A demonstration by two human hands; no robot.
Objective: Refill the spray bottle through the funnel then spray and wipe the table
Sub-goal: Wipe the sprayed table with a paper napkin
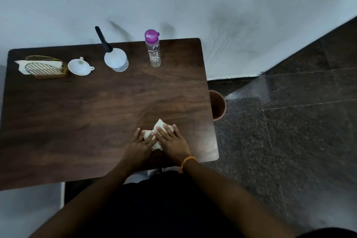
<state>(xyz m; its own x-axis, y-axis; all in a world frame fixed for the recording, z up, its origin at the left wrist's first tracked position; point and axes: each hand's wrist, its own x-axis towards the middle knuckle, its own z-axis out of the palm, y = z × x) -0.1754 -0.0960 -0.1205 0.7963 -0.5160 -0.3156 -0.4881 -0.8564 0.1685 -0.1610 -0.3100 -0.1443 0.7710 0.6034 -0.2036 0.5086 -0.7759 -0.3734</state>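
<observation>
Stage, judged: wiping; refill and spraying look done.
- Your left hand [139, 142] and right hand [172, 139]: each grip released, flat fingers pressing the tissue [157, 135] onto the bench [77, 112], near edge.
- Far edge: spray bottle [116, 60], contents unclear; funnel [79, 66] off it, empty; purple-capped bottle [154, 50], level unclear; napkin holder [46, 66], stocked.
</observation>
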